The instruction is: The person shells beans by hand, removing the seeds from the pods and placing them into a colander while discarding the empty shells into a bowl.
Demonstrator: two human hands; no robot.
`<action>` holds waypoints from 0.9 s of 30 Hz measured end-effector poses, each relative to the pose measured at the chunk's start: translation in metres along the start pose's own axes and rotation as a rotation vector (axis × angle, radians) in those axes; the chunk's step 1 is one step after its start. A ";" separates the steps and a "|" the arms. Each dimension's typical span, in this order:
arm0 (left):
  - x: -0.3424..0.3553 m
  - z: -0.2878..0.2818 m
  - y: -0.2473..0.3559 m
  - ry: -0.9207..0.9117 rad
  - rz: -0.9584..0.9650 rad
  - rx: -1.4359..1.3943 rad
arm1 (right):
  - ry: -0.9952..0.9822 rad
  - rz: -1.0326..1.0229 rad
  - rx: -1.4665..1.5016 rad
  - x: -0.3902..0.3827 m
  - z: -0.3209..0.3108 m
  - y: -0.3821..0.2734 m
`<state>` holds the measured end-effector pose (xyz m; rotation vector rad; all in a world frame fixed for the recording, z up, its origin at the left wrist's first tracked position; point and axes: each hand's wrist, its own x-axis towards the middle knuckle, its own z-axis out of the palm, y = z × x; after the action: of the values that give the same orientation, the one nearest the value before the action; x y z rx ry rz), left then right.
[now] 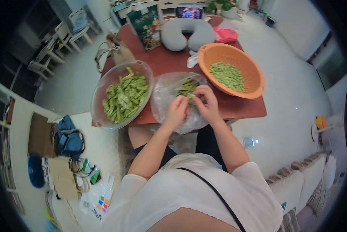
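Note:
Both hands meet over a clear plastic bag [164, 94] at the table's near edge. My left hand [176, 111] and my right hand [207, 105] pinch a green bean pod [191, 97] between their fingertips, which partly hide it. More bean pods [187, 85] lie in the bag just beyond the fingers. To the left, a translucent basin [97, 103] holds a heap of green pods [125, 96]. On the right stands an orange colander [254, 73] with shelled green beans [227, 76] spread over its bottom.
Behind these, the reddish table [173, 61] carries a tan handbag [120, 52], a dark green paper bag [146, 29], a grey neck pillow [172, 36] with a lit phone [189, 12] above it, and a pink plastic bag [225, 34]. A blue backpack [70, 137] lies at the left.

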<state>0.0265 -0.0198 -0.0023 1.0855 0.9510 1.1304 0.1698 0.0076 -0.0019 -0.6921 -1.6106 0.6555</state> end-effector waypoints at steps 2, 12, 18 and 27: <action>-0.001 -0.008 0.000 0.023 0.000 0.064 | 0.003 0.026 -0.027 0.002 0.001 -0.007; -0.001 -0.005 -0.004 -0.023 0.040 0.015 | 0.308 -0.024 -0.680 0.048 -0.108 -0.038; -0.004 -0.004 -0.001 -0.016 0.027 -0.003 | 0.435 -0.010 -0.451 0.048 -0.094 -0.053; -0.004 -0.007 -0.003 -0.027 0.072 -0.023 | -0.084 -0.022 -0.376 0.018 -0.015 -0.016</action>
<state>0.0194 -0.0228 -0.0069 1.1208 0.8818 1.1794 0.1808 0.0113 0.0238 -0.9270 -1.8390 0.3705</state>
